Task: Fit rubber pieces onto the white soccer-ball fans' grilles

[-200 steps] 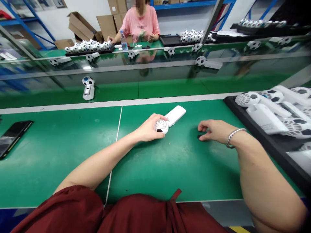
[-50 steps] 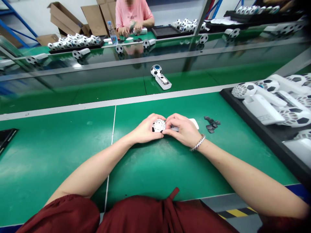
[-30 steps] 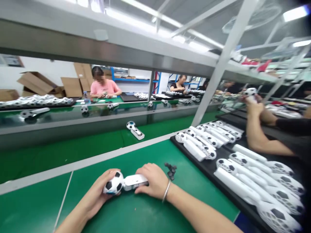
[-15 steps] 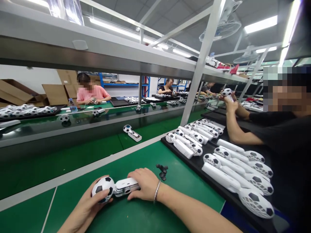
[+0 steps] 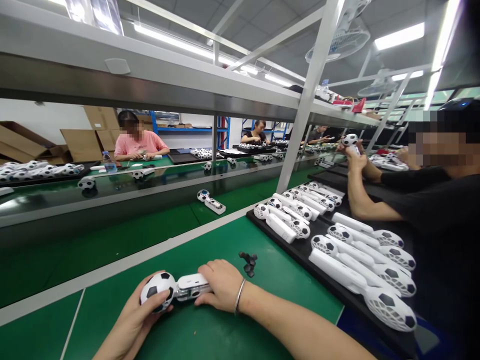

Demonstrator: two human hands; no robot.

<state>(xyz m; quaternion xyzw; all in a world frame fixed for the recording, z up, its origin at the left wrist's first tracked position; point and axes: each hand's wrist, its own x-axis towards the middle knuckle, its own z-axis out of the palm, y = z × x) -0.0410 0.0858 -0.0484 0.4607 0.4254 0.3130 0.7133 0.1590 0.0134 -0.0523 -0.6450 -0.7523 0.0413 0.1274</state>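
Observation:
A white device with a football-patterned ball head [image 5: 159, 291] and a white handle [image 5: 192, 286] lies across both my hands, low over the green worktop [image 5: 210, 245]. My left hand [image 5: 138, 310] wraps round the ball, thumb over its front. The far end of the handle is gripped by my right hand [image 5: 221, 285], fingers on top and thumb below; that end is hidden. Small black pieces [image 5: 249, 263] lie on the worktop just beyond my right wrist, which wears a twisted bracelet.
At right, a black tray [image 5: 300, 255] holds several ball-headed devices [image 5: 390, 307]. Another device [image 5: 212, 201] lies on the green conveyor [image 5: 150, 230]. A slanted metal post [image 5: 296, 135] rises behind the tray. A person in black [image 5: 431, 195] sits right; others work across the line.
The device on the conveyor has shifted right, while pieces on the far line have shifted left. My hands keep the same hold, and the view has turned slightly.

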